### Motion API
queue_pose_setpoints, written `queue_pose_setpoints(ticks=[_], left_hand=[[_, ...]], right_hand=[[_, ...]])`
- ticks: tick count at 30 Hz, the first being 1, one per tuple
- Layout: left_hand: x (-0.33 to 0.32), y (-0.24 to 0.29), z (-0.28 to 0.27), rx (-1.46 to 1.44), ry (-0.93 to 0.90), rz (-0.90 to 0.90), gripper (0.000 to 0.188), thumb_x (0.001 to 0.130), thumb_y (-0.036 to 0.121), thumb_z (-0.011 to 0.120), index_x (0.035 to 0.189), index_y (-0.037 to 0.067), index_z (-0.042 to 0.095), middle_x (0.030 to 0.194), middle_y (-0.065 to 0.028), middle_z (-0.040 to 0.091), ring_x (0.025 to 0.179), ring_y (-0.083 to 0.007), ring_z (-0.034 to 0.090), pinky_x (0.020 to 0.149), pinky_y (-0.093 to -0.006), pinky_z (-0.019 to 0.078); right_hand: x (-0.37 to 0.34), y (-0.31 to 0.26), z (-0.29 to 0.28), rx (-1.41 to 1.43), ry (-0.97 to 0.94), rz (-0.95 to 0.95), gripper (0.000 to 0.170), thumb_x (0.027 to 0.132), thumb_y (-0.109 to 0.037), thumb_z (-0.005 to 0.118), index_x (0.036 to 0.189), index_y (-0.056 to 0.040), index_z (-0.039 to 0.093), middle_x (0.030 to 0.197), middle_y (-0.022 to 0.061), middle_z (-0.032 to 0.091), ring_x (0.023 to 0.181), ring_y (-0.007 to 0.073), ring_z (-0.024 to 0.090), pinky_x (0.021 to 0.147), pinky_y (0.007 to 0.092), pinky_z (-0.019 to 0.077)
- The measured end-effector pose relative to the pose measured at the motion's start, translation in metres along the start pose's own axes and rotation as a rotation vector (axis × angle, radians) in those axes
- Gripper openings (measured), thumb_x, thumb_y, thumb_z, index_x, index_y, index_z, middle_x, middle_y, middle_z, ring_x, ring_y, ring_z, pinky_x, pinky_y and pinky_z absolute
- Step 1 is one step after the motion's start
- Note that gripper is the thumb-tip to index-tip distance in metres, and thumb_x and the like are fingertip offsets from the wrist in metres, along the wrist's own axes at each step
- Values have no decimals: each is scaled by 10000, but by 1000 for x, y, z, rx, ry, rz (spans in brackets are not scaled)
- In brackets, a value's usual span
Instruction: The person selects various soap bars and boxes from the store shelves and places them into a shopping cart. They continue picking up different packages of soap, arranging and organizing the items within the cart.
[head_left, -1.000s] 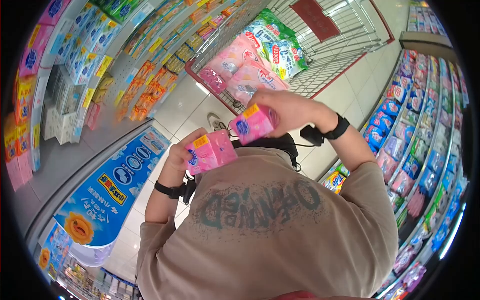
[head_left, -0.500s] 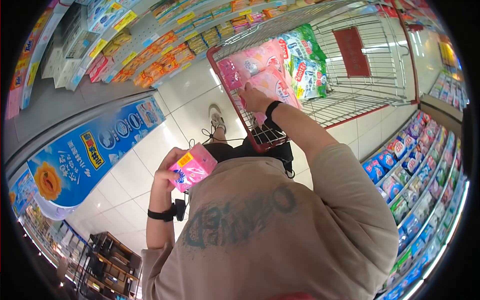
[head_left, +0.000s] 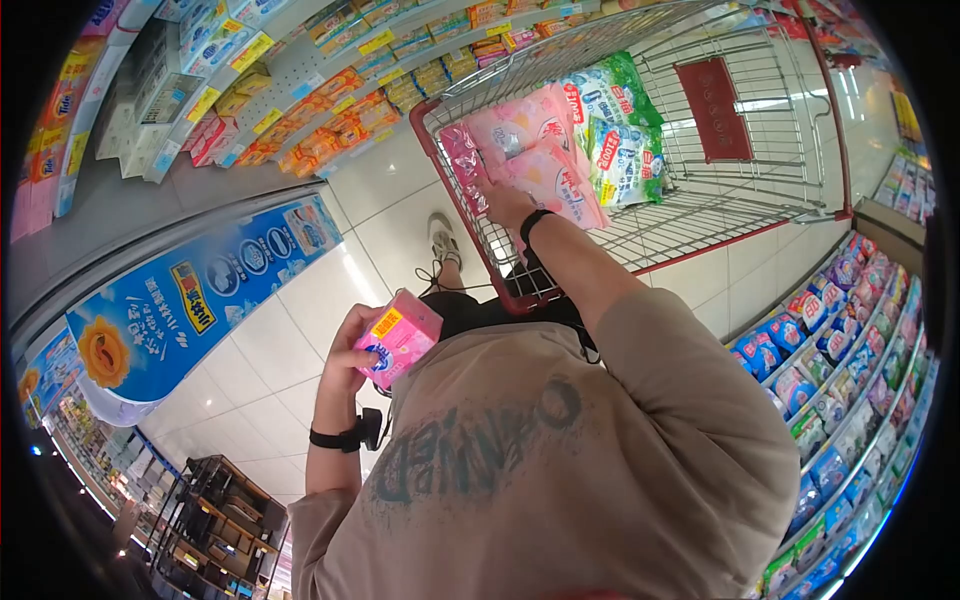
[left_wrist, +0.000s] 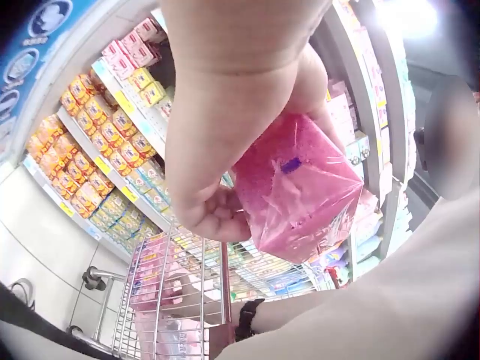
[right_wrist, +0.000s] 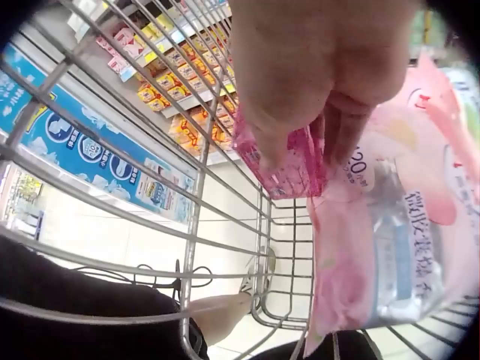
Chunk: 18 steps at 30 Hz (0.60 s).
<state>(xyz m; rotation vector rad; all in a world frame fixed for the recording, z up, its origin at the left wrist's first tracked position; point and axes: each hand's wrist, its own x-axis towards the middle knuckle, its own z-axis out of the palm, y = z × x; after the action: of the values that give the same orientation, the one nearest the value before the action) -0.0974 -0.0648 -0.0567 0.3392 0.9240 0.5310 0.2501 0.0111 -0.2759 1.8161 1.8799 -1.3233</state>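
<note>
Down by my body, my left hand (head_left: 347, 350) grips a pink plastic-wrapped soap pack (head_left: 408, 338) with a yellow label; its glossy wrapping fills the middle of the left wrist view. My right hand (head_left: 511, 205) reaches into the near end of the shopping cart (head_left: 437, 152). There, in the right wrist view, its thumb and fingers hold another pink wrapped soap pack (right_wrist: 281, 161), partly covered by the hand. Right beside it lies a large pale pink bag (right_wrist: 375, 247) with a silver window. A darker pink pack (head_left: 460, 150) lies at the cart's end.
Green and white bags (head_left: 622, 150) lie beside the pink ones. Shelves of boxed soaps (head_left: 340, 125) run along the left, with a blue advertising panel (head_left: 200, 300) below. Shelves of bagged goods (head_left: 830, 370) stand at the right. A shoe (head_left: 441, 240) is near the cart's end.
My right hand has moved from in front of my body down into the cart with its soap pack. My left hand has kept its pack, lower and tilted.
</note>
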Motion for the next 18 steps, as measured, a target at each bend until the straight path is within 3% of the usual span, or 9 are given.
queue_pose_setpoints(ticks=[1,4,7,10,12,14,16,18], left_hand=[[-1,1,3,20,6,9,651,574,77,784,1185,37,562,1170,-133,662,1092,-247,647,988,-349,495],[2,4,11,98,28,43,655,567,78,784,1182,35,562,1172,-131,668,1079,-242,645,988,-343,484],[-1,2,11,133,38,37,663,557,89,789,1178,28,562,1167,-130,671,1080,-240,644,989,-341,483],[-3,0,10,164,56,17,659,552,89,790,1172,29,572,1171,-128,668,1091,-246,641,998,-349,478],[-1,1,10,193,52,28,644,570,74,784,1178,26,575,1174,-126,666,1097,-245,637,1003,-350,473],[2,2,17,219,42,59,626,599,58,777,1191,21,577,1175,-123,664,1100,-241,632,1004,-347,466],[9,3,18,276,73,91,600,640,45,766,1208,13,577,1166,-119,662,1099,-233,628,1002,-346,460],[21,3,26,342,109,97,561,704,50,758,1232,-3,576,1149,-116,660,1085,-221,624,992,-347,455]], right_hand=[[-1,-3,-2,7,-54,13,662,858,20,578,1466,-80,337,1315,310,529,1176,468,593,961,525,514],[16,5,33,30,152,46,610,893,20,516,1467,-80,336,1249,320,588,1167,465,602,948,532,510],[13,10,26,84,30,15,579,910,26,467,1466,-76,338,1243,327,594,1149,462,615,943,524,511],[14,15,29,62,36,1,554,931,23,454,1464,-66,328,1222,340,605,1136,460,622,950,520,506],[42,34,56,224,101,74,538,947,-57,506,1457,-58,337,1229,338,609,1135,453,625,962,518,498],[42,35,52,252,48,62,547,948,-173,564,1443,-34,377,1201,314,633,1140,432,628,960,501,502],[17,22,16,139,-118,-30,616,934,-327,629,1421,5,450,1140,269,677,1151,396,631,946,470,520],[19,22,2,63,-43,-117,629,887,-334,694,1376,10,498,1146,262,678,1140,390,637,949,457,521]])
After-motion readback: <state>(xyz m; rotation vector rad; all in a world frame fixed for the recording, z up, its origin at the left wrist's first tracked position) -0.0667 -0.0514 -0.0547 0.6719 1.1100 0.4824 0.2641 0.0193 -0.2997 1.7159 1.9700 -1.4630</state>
